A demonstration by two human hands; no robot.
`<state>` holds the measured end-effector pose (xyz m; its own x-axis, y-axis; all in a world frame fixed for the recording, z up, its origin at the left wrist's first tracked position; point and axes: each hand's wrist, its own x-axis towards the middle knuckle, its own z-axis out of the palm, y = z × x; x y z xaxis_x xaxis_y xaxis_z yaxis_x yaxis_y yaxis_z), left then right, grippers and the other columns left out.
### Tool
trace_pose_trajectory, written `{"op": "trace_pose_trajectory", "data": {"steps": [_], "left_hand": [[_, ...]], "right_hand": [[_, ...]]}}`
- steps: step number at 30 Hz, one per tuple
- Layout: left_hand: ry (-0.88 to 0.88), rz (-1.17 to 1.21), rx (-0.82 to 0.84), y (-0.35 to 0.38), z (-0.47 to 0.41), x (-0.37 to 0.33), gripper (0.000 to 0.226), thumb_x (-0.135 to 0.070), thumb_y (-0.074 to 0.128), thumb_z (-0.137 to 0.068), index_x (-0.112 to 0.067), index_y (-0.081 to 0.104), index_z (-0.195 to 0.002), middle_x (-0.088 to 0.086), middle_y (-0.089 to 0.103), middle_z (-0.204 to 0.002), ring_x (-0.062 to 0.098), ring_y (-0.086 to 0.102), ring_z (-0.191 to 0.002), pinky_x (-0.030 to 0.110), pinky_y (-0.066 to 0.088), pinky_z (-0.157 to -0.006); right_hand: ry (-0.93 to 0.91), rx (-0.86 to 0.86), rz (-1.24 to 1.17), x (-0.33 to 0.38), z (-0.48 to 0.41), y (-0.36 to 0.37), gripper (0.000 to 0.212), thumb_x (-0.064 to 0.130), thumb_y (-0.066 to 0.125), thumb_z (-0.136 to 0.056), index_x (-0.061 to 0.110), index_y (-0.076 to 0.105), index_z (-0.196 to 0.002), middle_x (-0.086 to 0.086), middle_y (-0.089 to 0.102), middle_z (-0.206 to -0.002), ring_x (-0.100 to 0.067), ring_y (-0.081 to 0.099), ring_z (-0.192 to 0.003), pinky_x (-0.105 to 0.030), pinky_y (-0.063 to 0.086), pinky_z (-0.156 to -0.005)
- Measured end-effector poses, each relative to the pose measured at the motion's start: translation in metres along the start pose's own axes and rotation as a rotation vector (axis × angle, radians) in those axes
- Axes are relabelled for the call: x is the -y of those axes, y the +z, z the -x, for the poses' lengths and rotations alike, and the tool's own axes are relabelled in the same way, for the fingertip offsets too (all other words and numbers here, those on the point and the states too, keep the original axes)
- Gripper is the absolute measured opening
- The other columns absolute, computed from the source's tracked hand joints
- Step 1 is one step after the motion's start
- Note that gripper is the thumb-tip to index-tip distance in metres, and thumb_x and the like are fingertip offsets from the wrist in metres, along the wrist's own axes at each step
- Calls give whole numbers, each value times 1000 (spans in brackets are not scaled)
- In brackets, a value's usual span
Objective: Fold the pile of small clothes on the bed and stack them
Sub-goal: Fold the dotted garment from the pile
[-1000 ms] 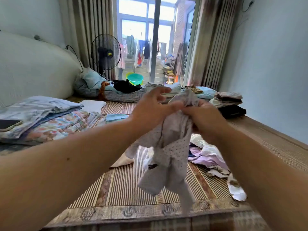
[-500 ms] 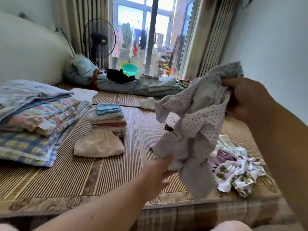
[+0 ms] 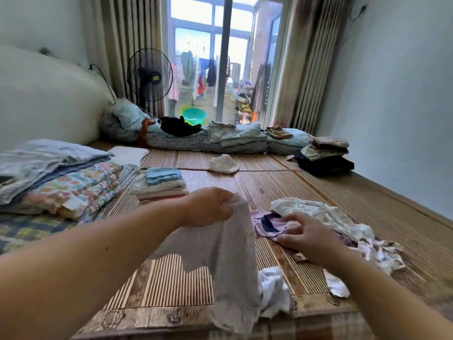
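Head-worn view, forward and down over bed [image 3: 269, 182]

We see a mat-covered bed [image 3: 269, 187]. A folded stack [image 3: 160, 185] lies at eleven o'clock, loose clothes [image 3: 318, 217] at one, quilts [image 3: 61, 182] at ten.

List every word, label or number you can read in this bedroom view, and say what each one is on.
Nothing here can be read.
Yellow label on the fan: too small and blurred to read.
White tag on the floral quilt: no legible print.
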<state>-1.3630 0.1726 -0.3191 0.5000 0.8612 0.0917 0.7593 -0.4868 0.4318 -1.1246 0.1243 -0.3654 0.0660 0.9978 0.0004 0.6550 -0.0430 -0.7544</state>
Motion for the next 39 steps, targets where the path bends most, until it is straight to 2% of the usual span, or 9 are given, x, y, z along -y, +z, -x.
{"op": "trace_pose_trajectory", "data": {"steps": [3, 6, 8, 11, 14, 23, 27, 33, 39], "left_hand": [[206, -260, 144, -13, -5, -25, 17, -21, 52, -93, -19, 63, -105, -1, 62, -92, 16, 57, -82, 25, 44, -72], [319, -370, 145, -27, -6, -40, 16, -25, 55, -92, -25, 66, -102, -10, 54, -72, 4, 48, -61, 16, 35, -57], [339, -387, 132, -37, -3, -39, 12, -26, 56, -92, -27, 66, -98, -11, 55, -69, 1, 48, -57, 20, 37, -57], [295, -319, 83, -55, 6, -31, 32, -26, 62, -90, -41, 62, -119, -17, 61, -84, -2, 53, -69, 22, 41, -64], [217, -340, -29, -69, 11, -20, 45, -29, 70, -84, -45, 56, -124, -17, 59, -92, 5, 56, -81, 22, 41, -71], [95, -550, -265, -90, 12, 41, 28, -26, 64, -87, -27, 49, -64, -12, 52, -62, 5, 50, -61, 19, 32, -54], [-11, -385, -403, -84, 16, 66, 16, -24, 62, -87, -18, 66, -73, -8, 58, -65, 12, 52, -63, 19, 33, -53], [-66, 372, -374, -73, 11, 72, 17, -29, 59, -91, -20, 68, -80, 7, 63, -79, 22, 56, -76, 36, 43, -71], [50, 358, -344, -83, 14, 66, 34, -61, 66, -75, -29, 69, -87, -5, 69, -78, 6, 64, -69, 33, 48, -70]], "right_hand": [[-301, 49, 127, 37, -1, 13, 77, 23, 80, -74, 40, 40, -138, 14, 51, -123, -7, 55, -109, -26, 49, -89], [-396, 93, 73, 66, -3, 14, 51, 15, 80, -72, 32, 56, -114, 13, 61, -101, -4, 59, -91, -18, 47, -72], [-402, 147, 54, 69, -8, 5, 33, 16, 80, -70, 27, 67, -98, 6, 69, -92, -12, 65, -88, -30, 52, -79], [-347, 236, 70, 67, -8, -9, 18, 14, 75, -75, 10, 71, -92, -10, 71, -92, -23, 69, -87, -46, 54, -87], [-341, 231, 128, 68, -7, -20, 13, 13, 73, -79, 4, 67, -86, -15, 69, -86, -27, 67, -81, -41, 54, -78], [-379, -108, 278, 65, -10, -65, 30, 43, 70, -78, 12, 68, -80, -11, 66, -81, -24, 62, -73, -24, 42, -58], [-355, -227, 111, 61, -10, -70, 36, 46, 58, -88, 11, 66, -83, -12, 65, -84, -20, 58, -71, -25, 41, -58], [-313, -271, 115, 60, -5, -74, 30, 46, 50, -93, 19, 63, -89, 1, 65, -83, -11, 59, -73, -26, 40, -58], [-352, -221, 121, 66, 5, -99, 30, 44, 52, -90, 18, 67, -87, 3, 67, -82, -11, 64, -74, -24, 43, -62]]}}
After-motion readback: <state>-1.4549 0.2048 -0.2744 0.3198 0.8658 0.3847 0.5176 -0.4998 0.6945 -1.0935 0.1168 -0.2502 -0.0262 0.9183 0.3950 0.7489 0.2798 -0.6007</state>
